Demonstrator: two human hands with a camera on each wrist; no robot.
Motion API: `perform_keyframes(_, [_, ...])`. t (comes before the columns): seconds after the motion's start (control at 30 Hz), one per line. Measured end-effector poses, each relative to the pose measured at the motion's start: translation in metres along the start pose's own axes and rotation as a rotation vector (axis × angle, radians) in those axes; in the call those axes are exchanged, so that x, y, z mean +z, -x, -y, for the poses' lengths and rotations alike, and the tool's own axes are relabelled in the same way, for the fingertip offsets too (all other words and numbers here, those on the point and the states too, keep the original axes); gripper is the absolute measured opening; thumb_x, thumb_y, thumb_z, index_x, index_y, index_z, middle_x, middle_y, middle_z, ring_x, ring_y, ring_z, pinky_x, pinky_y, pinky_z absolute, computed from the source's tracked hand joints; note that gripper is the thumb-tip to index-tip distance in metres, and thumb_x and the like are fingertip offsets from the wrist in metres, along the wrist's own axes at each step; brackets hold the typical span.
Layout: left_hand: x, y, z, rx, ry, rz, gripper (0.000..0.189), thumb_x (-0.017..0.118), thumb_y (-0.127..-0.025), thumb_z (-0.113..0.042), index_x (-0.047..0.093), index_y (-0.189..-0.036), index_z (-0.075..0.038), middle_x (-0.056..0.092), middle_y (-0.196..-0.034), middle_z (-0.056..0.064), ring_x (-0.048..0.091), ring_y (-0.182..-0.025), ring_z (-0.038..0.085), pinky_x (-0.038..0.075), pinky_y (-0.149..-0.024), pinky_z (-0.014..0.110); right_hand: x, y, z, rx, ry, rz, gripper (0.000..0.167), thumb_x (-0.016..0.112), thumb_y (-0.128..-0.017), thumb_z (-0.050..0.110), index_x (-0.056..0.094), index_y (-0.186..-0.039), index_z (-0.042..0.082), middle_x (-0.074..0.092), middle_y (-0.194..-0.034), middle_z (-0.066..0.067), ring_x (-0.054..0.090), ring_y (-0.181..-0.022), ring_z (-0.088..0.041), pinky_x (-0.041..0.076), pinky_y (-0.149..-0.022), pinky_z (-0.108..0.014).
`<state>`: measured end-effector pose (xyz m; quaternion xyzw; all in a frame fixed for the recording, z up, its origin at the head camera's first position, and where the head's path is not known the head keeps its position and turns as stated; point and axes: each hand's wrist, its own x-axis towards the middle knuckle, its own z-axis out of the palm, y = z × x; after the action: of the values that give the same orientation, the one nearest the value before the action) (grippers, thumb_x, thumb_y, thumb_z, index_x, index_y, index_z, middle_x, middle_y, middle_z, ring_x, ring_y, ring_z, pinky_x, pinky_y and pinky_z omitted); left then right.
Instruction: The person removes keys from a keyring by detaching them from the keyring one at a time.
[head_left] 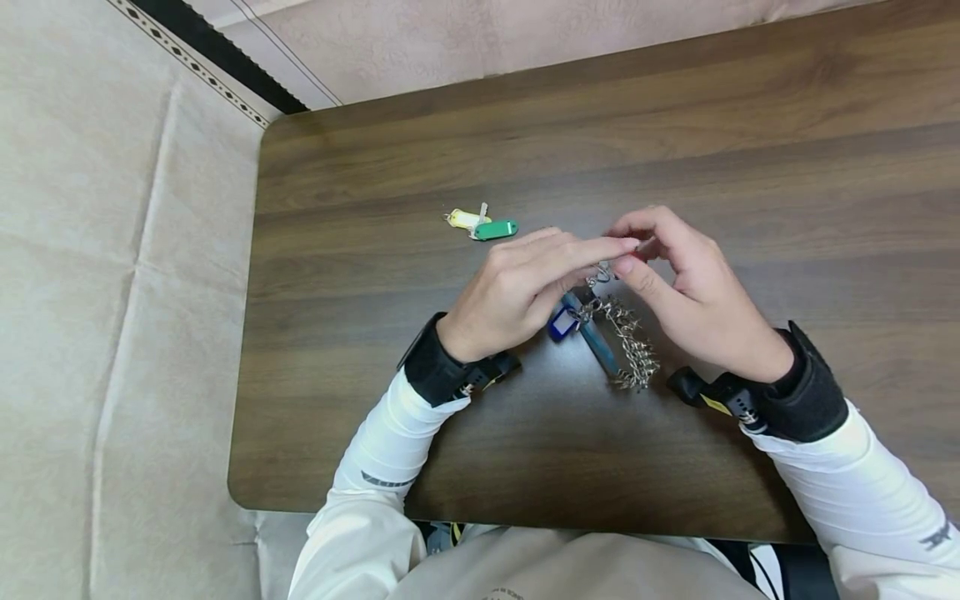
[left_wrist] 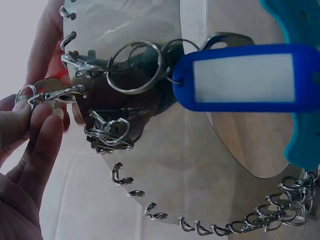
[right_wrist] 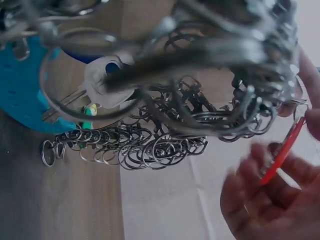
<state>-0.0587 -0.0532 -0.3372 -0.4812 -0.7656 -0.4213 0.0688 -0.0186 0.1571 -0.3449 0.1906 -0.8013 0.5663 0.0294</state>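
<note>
A clear plastic plate stands on the table, with teal end pieces and small metal rings along its edge. My left hand pinches a small metal snap hook at that edge between thumb and finger. Close by, my right hand holds a red key tag in its fingers, right at the left fingertips. A blue key tag with a white label hangs from a split ring on the plate, a key partly hidden behind it.
Farther back to the left lie a green key tag and a yellow key tag with keys. Thick rows of metal rings droop toward my body from the plate. The wooden table ends at a rounded left edge beside a pale cloth.
</note>
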Motion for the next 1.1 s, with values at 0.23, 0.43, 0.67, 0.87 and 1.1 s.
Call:
perform_keyframes(0.23, [0.0, 0.0, 0.002, -0.016, 0.014, -0.061, 0.018, 0.061, -0.1, -0.002, 0.072, -0.113, 0.002, 0.074, -0.096, 0.01, 0.066, -0.085, 0.013, 0.053, -0.083, 0.022, 0.006, -0.002, 0.002, -0.126, -0.104, -0.265, 0.013, 0.062, -0.088, -0.011, 0.059, -0.1, -0.016, 0.058, -0.102, 0.014, 0.055, -0.095, -0.006, 0.043, -0.086, -0.02])
perform_keyframes(0.43, [0.003, 0.001, 0.004, -0.039, 0.044, -0.117, 0.014, 0.063, -0.099, -0.003, 0.071, -0.107, 0.003, 0.074, -0.098, 0.012, 0.065, -0.084, 0.011, 0.052, -0.079, 0.02, 0.007, 0.004, 0.002, -0.189, -0.036, -0.199, 0.024, 0.066, -0.098, 0.015, 0.066, -0.093, -0.008, 0.056, -0.077, 0.001, 0.047, -0.072, -0.002, 0.038, -0.066, -0.015])
perform_keyframes(0.67, [0.005, 0.002, 0.001, -0.08, 0.05, -0.131, 0.012, 0.067, -0.096, -0.004, 0.07, -0.104, 0.005, 0.073, -0.095, 0.012, 0.067, -0.085, 0.012, 0.054, -0.082, 0.018, 0.009, 0.004, 0.001, -0.157, 0.096, -0.131, 0.011, 0.074, -0.089, -0.002, 0.068, -0.098, -0.002, 0.061, -0.082, -0.003, 0.048, -0.074, -0.001, 0.039, -0.066, -0.015])
perform_keyframes(0.87, [0.005, 0.001, 0.0, -0.11, 0.064, -0.125, 0.013, 0.069, -0.095, -0.004, 0.071, -0.104, 0.004, 0.075, -0.097, 0.012, 0.069, -0.088, 0.012, 0.054, -0.084, 0.018, 0.012, 0.004, -0.002, -0.2, 0.133, -0.142, 0.005, 0.07, -0.093, 0.0, 0.066, -0.095, -0.002, 0.063, -0.083, -0.006, 0.047, -0.074, -0.003, 0.037, -0.065, -0.018])
perform_keyframes(1.1, [0.007, 0.0, 0.001, -0.136, 0.08, -0.121, 0.014, 0.068, -0.096, -0.004, 0.072, -0.106, 0.005, 0.075, -0.098, 0.013, 0.07, -0.089, 0.012, 0.054, -0.084, 0.018, 0.008, 0.004, -0.001, -0.139, 0.158, -0.107, 0.007, 0.068, -0.091, -0.008, 0.064, -0.096, -0.007, 0.073, -0.081, -0.013, 0.059, -0.085, 0.015, 0.047, -0.077, -0.006])
